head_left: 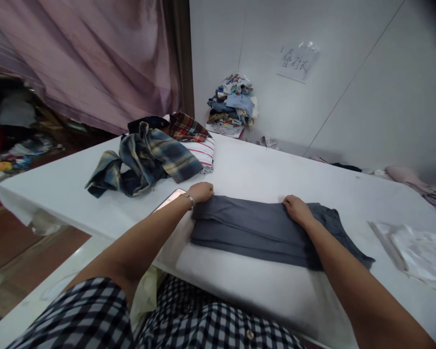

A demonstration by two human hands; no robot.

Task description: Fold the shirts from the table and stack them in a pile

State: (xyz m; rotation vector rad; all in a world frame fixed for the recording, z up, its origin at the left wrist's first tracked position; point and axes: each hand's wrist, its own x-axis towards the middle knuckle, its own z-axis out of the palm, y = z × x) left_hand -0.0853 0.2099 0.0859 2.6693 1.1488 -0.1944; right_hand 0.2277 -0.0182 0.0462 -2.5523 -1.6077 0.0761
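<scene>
A dark grey garment (240, 228) lies folded into a long strip across the white table in front of me; whether it is a shirt or trousers I cannot tell. My left hand (202, 192) is closed in a pinch on its far left corner. Farther right, my right hand (297, 208) grips the same far edge, fingers closed on the cloth. Past my right forearm, the garment's right end spreads out in loose, uneven folds. Beside my left wrist a phone (171, 198) with a lit screen lies partly hidden under the forearm.
On the white table (254, 169), a crumpled plaid shirt (145, 160) lies at the left, with a red plaid cloth (189, 128) behind it. Clear plastic packaging (417, 249) rests at the right. A clothes pile (234, 102) stands by the wall, near a pink curtain (112, 53).
</scene>
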